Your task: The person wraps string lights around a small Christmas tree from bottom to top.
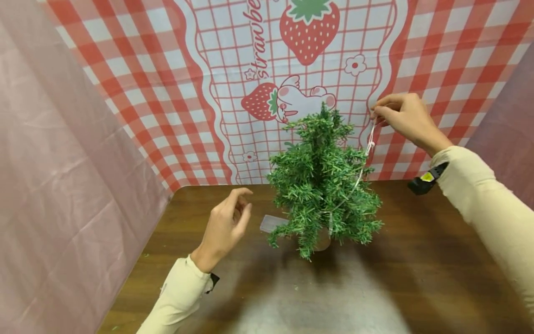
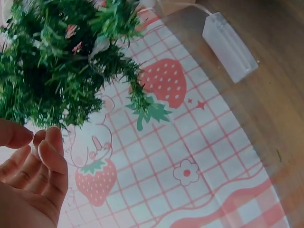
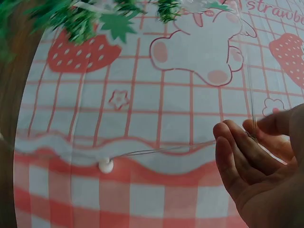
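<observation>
Right hand, upper right of frame, pinched the string lights; left hand, left of centre, curled loosely. Wrapping the central artificial Christmas tree appeared underway; controlled routing seemed required next.

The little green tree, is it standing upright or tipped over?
Upright: in the head view, the tree stands on its base on the table, its tip pointing up.

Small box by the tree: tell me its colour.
The small box is whitish, showing best in the left wrist view.
</observation>
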Tool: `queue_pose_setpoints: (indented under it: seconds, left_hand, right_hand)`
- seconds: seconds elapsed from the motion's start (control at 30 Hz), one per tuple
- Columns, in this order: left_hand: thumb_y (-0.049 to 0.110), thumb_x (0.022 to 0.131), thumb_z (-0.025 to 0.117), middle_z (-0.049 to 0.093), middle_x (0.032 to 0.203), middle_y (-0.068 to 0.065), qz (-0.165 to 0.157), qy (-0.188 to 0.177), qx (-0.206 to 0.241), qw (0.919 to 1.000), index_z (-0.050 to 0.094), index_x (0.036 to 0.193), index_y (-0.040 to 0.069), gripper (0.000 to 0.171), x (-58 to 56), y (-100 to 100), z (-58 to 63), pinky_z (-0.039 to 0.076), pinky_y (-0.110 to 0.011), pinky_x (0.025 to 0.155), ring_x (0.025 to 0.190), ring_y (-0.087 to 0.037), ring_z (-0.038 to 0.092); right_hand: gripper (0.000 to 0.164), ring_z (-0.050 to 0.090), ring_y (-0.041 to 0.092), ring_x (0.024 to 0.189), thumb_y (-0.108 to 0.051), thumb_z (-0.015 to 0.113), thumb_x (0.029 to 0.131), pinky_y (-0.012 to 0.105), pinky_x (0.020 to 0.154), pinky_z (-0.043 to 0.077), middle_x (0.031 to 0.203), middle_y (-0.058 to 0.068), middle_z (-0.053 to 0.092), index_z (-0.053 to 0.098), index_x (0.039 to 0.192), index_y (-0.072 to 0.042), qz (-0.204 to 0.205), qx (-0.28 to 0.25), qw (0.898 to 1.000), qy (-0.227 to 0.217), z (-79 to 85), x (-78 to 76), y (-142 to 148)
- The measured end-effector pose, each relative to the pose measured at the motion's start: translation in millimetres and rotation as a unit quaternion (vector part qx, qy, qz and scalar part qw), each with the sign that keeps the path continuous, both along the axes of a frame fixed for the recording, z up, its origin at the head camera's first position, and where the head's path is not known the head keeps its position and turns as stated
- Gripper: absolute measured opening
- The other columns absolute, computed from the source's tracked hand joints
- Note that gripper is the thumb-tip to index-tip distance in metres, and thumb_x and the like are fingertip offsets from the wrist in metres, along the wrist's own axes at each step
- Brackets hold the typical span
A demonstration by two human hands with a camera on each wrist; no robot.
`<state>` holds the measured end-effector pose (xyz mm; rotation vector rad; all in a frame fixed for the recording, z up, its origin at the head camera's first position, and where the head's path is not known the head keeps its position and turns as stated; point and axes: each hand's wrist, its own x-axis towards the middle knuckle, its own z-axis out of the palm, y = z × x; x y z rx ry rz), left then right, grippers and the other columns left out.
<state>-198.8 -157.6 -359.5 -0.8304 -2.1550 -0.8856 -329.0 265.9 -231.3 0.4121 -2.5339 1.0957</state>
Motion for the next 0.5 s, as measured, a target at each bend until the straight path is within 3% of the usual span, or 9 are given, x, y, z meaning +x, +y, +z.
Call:
queue_pose_setpoints:
  seconds: [0.17, 0.27, 0.4, 0.5]
  left_hand:
    - [0.001, 0.095, 0.060, 0.060, 0.078, -0.001, -0.002, -0.020, 0.016, 0.9997, 0.060, 0.115, 0.002, 0.020, -6.3, -4, 5.1, 0.047, -0.027, 0.051, 0.063, -0.010, 0.053]
    - [0.003, 0.097, 0.060, 0.063, 0.082, -0.004, -0.025, -0.069, 0.049, 0.9961, 0.059, 0.116, 0.004, 0.019, -7.8, -7, 8.9, 0.049, -0.026, 0.052, 0.064, -0.011, 0.057]
    - [0.007, 0.099, 0.060, 0.065, 0.089, -0.011, -0.074, -0.173, 0.129, 0.9737, 0.058, 0.119, 0.006, 0.020, -9.5, -10, 21.4, 0.052, -0.032, 0.050, 0.068, -0.015, 0.062]
    - [0.009, 0.100, 0.060, 0.065, 0.093, -0.013, -0.093, -0.211, 0.160, 0.9598, 0.057, 0.119, 0.005, 0.020, -15.6, -12, 34.4, 0.053, -0.036, 0.050, 0.073, -0.019, 0.065]
  right_hand:
    - [0.037, 0.068, 0.006, 0.075, -0.029, 0.060, 0.100, 0.015, 0.065, 0.052, 0.088, 0.000, 0.075, 0.067, 0.122, 0.000, 0.006, -0.004, 1.000, 0.000, 7.7, -8.0, -17]
    - [0.034, 0.068, 0.005, 0.071, -0.020, 0.058, 0.100, 0.017, 0.062, 0.053, 0.086, 0.005, 0.075, 0.064, 0.128, -0.001, 0.023, 0.000, 1.000, -0.001, 12.9, -8.9, -25]
    - [0.042, 0.069, 0.013, 0.068, -0.013, 0.057, 0.099, 0.021, 0.059, 0.055, 0.089, 0.011, 0.075, 0.055, 0.141, -0.008, 0.041, 0.017, 0.999, -0.008, 19.8, -7.9, -32]
    - [0.053, 0.069, 0.020, 0.067, -0.009, 0.057, 0.099, 0.024, 0.059, 0.056, 0.097, 0.009, 0.074, 0.046, 0.150, -0.014, 0.050, 0.026, 0.998, -0.016, 24.7, -7.6, -36]
